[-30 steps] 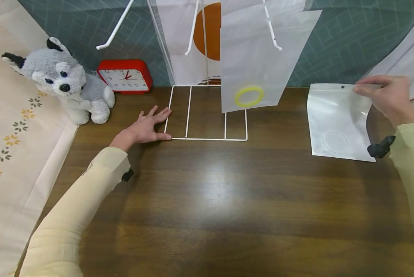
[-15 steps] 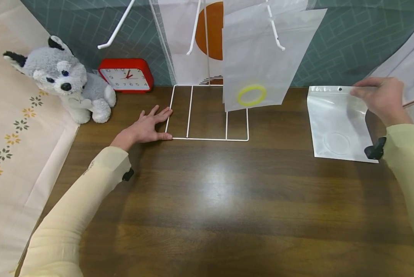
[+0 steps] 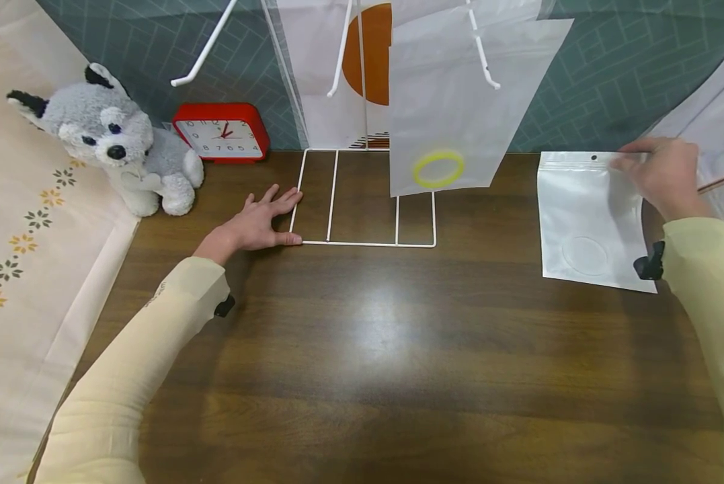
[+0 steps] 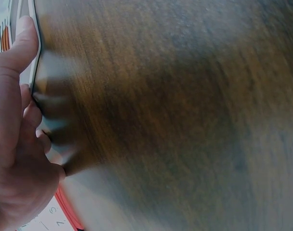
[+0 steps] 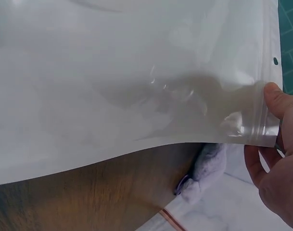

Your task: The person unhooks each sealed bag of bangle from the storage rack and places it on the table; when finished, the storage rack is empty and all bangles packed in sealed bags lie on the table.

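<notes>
My right hand (image 3: 667, 176) pinches the top right corner of a white zip bag (image 3: 585, 202) at the right of the head view. A round outline shows low on the bag. In the right wrist view, thumb and fingers grip the zip bag (image 5: 136, 96) beside its hang hole. My left hand (image 3: 249, 220), fingers spread, rests against the left side of a white wire rack (image 3: 362, 243). The left wrist view shows the left hand (image 4: 16, 125) with its thumb on the wire. Another white bag (image 3: 458, 107), bearing a yellow ring (image 3: 438, 169), hangs over the rack's right part.
White hooks (image 3: 203, 50) jut forward above the wooden table (image 3: 362, 363). At the back left stand a red clock (image 3: 221, 132) and a grey plush dog (image 3: 113, 141). A pale flowered cloth (image 3: 29, 282) borders the left, and a teal patterned wall (image 3: 616, 67) the back.
My right hand has shifted slightly left and down with the zip bag, which hangs a little lower. The hanging bag sways slightly. The left hand stays on the rack.
</notes>
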Demonstrator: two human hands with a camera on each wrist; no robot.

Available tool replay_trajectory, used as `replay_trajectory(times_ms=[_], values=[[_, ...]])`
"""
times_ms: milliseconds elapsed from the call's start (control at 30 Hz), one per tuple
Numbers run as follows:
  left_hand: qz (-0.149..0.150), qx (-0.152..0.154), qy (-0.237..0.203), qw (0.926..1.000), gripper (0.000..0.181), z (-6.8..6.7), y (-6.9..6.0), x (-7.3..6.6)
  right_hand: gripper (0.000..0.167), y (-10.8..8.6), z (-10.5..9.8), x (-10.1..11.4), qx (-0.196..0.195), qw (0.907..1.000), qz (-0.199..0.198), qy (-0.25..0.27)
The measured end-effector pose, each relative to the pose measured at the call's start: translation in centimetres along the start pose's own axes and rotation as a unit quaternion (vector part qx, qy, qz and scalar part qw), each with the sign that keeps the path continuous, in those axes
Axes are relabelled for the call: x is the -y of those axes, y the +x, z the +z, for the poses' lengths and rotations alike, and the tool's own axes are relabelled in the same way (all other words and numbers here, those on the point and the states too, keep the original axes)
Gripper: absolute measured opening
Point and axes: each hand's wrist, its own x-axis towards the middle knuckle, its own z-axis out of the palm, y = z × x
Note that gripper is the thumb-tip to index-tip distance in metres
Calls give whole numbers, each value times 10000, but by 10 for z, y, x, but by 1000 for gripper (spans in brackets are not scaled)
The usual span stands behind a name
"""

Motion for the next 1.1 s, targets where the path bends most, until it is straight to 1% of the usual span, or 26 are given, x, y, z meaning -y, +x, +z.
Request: replay_trajectory(times_ms=[333,500,600,733,900,933,1100], values=[[12,102,37,9999,98,-3,4,-4,51,-1,0,-3,-112,9998,31,-143],[40,81,52,9999,98,-3,6,-5,52,0,-3,-3,-151,9997,-3,-181],[49,55,70,9999,97,-3,6,-4,50,0,-5,-1,-289,9993,-177,-144],[50,21,56,10000,97,-4,4,-5,45,-3,-9,1,-626,9970,-450,-88],[3,43,37,10000,96,-5,3,-5,47,-9,-14,3,-713,9966,-338,-219],[-8,58,23,10000,96,-5,2,-4,47,-11,-14,2,-737,9963,-366,-251],[-48,127,-9,9999,98,-2,1,-1,47,-24,-14,3,-1058,9897,-958,-103]])
